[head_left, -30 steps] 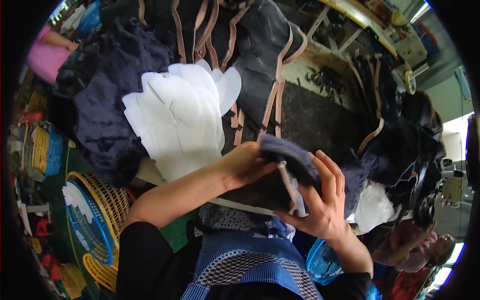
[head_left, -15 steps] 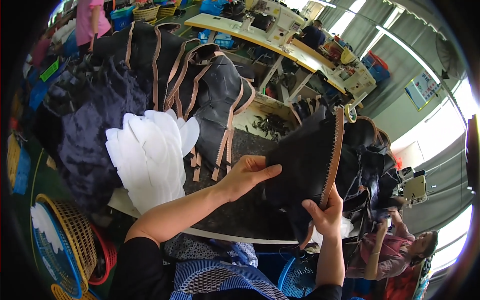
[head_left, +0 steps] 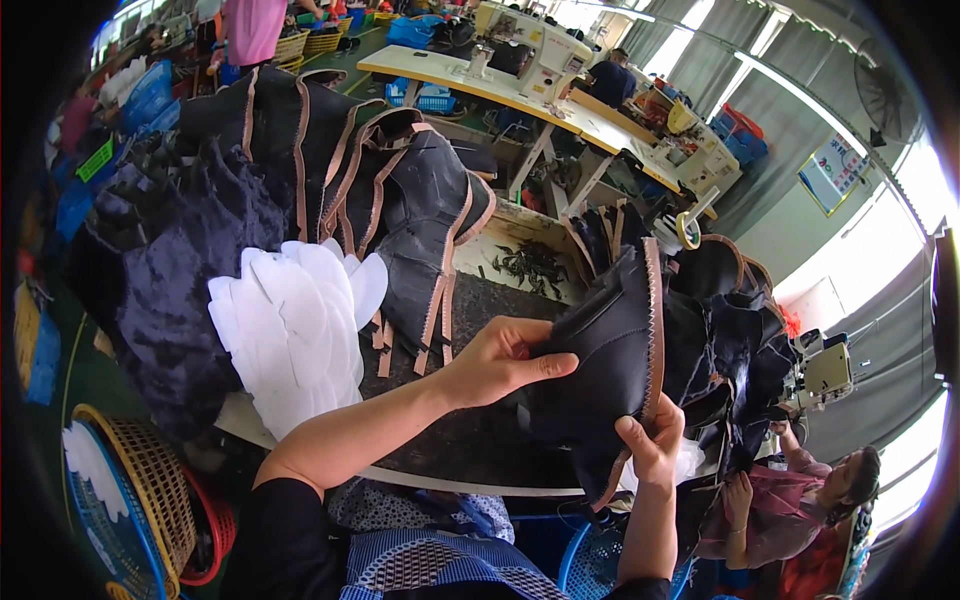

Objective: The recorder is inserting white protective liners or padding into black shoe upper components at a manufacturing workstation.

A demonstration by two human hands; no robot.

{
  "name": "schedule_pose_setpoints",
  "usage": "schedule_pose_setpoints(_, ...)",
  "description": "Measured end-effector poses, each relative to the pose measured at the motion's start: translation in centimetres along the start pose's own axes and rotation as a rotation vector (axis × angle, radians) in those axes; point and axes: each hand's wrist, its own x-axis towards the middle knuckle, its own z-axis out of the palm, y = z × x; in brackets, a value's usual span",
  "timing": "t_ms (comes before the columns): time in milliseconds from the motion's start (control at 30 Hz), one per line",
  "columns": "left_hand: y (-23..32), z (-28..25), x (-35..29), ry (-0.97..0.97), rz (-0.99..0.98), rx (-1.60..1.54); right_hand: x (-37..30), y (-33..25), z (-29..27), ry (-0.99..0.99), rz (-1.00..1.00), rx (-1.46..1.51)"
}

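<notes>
A black leather boot upper (head_left: 590, 375), edged with tan zigzag-cut tape, is held up over the dark worktable (head_left: 460, 440). My left hand (head_left: 505, 362) pinches its left side, thumb on top and fingers behind. Lower down, my right hand (head_left: 655, 445) grips the taped right edge, its thumb on the near face. Left of my left forearm lies a fanned stack of white, rounded sheet pieces (head_left: 295, 330). Behind that stack, several similar black uppers (head_left: 415, 195) with tan edging are draped in a row.
Dark furry material (head_left: 200, 270) hangs off the table's left side. A shallow tray (head_left: 490, 225) with black scraps sits at the back. Black pieces (head_left: 735, 340) are piled right, near a co-worker (head_left: 780, 505). Baskets (head_left: 150, 470) stand lower left; a sewing bench (head_left: 440, 68) is beyond.
The boot upper has tilted and turned, so more of its smooth face and seam shows. Both hands keep their hold on it. The co-worker at right has moved their arms.
</notes>
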Motion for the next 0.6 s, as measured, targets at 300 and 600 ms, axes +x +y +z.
schedule_pose_setpoints(300, 3.3, 1.0, 0.4, -0.082, 0.016, 0.168, -1.0, -0.8, 0.8, -0.142, 0.006, -0.019)
schedule_pose_setpoints(600, 2.1, 3.1, 2.7, 0.114, 0.232, 0.368, -1.3, 0.2, 2.0, -0.029, -0.011, 0.120)
